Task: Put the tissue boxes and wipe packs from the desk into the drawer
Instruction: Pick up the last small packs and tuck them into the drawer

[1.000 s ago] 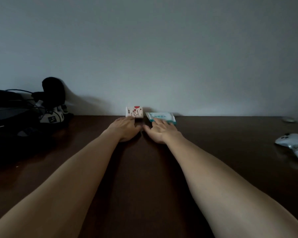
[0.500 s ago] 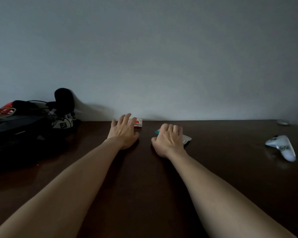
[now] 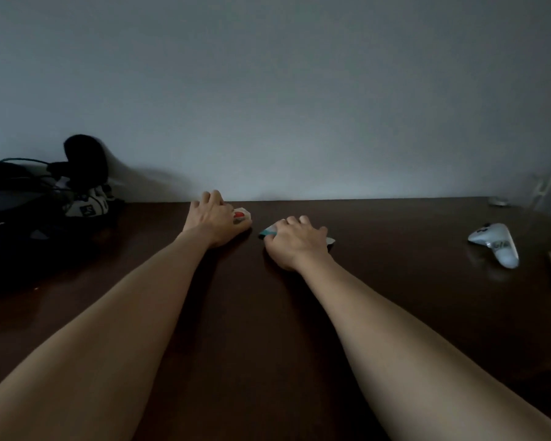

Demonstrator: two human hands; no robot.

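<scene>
Left hand (image 3: pixel 215 219) closes over the tissue box (image 3: pixel 240 215) near the desk's (image 3: pixel 268 313) 12 o'clock edge. Right hand (image 3: pixel 295 245) clamps the wipe pack (image 3: pixel 329 240) at its 3 o'clock. Bare desk lies toward 6 o'clock; a controller (image 3: pixel 497 243) sits far right.

One view only, from a camera worn on the person's head. It looks forward and slightly down along the dark counter (image 3: pixel 268 313) toward the grey wall (image 3: pixel 299 90), which fills the upper half of the frame. The wide lens bends the counter's far edge and stretches both forearms, which enter from the bottom corners and run away from the lens. The left hand (image 3: pixel 212 219) and right hand (image 3: pixel 295 245) lie far from the camera, near the wall. Left of the hands, at the wall, sits a dark heap of gear (image 3: pixel 77 186); right of them, near the frame edge, a white controller (image 3: pixel 497 243). The picture is dim.
</scene>
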